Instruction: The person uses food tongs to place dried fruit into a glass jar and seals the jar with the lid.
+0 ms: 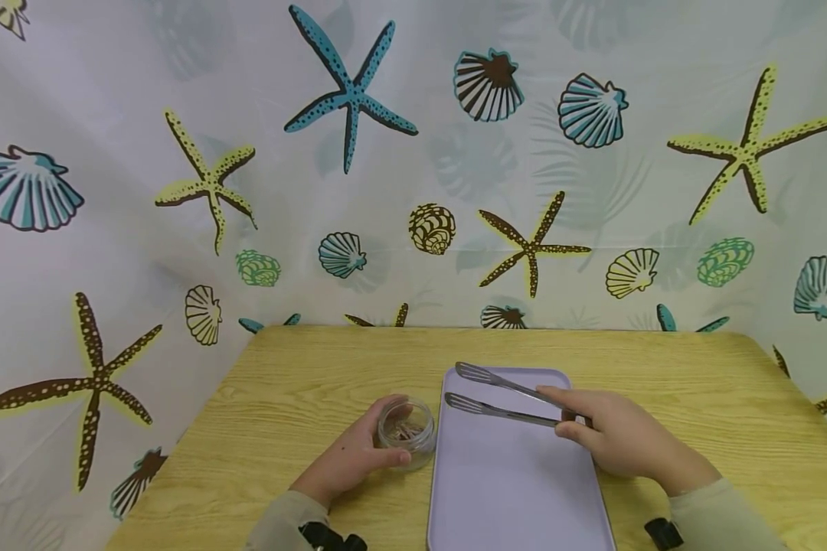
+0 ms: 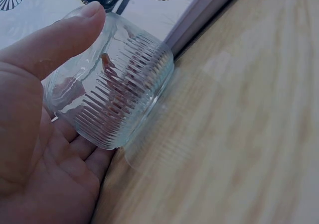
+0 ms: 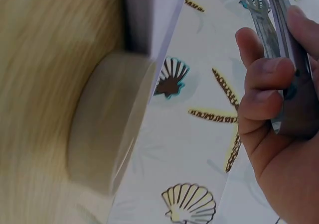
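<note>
My left hand (image 1: 348, 459) holds a small clear glass jar (image 1: 420, 451) on the table, thumb in front and fingers around its far side. The jar has no lid on; small brownish slender pieces (image 1: 408, 431) lie inside it, and ribs line its lower wall (image 2: 119, 99) in the left wrist view. Over a lilac tray (image 1: 517, 482) my right hand (image 1: 616, 432) grips metal tongs (image 1: 513, 415) near their joined end. The tongs' two slotted tips stand apart, pointing left, with nothing between them.
Beside the tray, in the right wrist view, a cream round container (image 3: 107, 129) stands on the wood-grain table (image 1: 317, 367); my right hand and sleeve hide it in the head view. A white curtain (image 1: 400, 176) printed with shells and starfish hangs behind and at both sides.
</note>
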The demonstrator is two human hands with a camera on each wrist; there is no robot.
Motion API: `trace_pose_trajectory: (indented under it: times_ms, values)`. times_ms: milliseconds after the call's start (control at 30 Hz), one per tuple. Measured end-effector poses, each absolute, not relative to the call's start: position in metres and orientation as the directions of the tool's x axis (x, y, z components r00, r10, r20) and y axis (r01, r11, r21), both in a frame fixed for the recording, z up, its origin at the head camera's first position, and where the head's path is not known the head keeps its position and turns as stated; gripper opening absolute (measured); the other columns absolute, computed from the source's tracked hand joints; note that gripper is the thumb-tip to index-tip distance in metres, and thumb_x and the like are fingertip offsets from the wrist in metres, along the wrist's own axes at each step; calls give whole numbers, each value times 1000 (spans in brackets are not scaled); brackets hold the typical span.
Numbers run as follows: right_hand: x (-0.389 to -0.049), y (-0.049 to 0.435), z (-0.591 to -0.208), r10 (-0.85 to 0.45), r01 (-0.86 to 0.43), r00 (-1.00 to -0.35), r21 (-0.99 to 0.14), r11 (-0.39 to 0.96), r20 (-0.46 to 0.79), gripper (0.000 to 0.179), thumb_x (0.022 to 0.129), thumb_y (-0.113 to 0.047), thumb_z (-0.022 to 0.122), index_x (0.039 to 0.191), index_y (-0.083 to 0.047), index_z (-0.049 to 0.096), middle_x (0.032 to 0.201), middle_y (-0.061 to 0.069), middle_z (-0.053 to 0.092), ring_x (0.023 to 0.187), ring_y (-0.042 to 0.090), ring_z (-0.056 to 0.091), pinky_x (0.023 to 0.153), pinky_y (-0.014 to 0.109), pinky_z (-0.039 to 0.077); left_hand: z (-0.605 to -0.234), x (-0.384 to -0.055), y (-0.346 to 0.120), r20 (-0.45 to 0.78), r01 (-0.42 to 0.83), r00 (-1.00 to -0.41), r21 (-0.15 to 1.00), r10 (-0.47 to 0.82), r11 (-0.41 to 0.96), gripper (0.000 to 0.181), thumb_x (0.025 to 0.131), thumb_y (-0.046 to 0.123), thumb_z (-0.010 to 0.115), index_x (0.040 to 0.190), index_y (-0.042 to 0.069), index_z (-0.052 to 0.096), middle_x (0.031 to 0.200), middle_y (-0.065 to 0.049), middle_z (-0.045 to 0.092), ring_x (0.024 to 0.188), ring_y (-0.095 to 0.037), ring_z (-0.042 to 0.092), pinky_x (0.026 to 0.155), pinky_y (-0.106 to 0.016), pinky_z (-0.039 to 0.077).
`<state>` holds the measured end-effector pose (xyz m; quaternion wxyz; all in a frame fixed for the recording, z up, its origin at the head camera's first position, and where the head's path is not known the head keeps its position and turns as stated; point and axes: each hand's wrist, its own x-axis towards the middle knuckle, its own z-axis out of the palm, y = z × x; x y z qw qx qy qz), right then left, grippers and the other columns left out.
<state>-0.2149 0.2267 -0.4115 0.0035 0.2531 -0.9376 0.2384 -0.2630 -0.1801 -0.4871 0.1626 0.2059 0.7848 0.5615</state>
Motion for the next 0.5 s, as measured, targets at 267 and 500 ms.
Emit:
trace_pose_trajectory:
  times_ms: [267, 500]
  values:
    - [-208, 267, -418, -378, -384, -920, -441, 811, 105, 55, 101, -34, 64, 152, -20, 49, 97, -13, 63, 82, 7, 55, 71, 34, 48, -488, -265, -180, -23, 143, -857, 949, 515, 280, 81, 91, 30, 79, 156, 22, 31, 156, -3, 42, 146, -20, 34, 118, -48, 24]
    - [-206, 300, -427, -282, -286, -957, -422, 860, 74, 59, 101, -34, 63, 152, -9, 46, 100, -4, 66, 88, 16, 59, 74, 41, 50, -491, -266, -181, -13, 153, -852, 950, 524, 273, 82, 92, 28, 78, 157, 20, 30, 157, -4, 41, 146, -21, 33, 118, -48, 24]
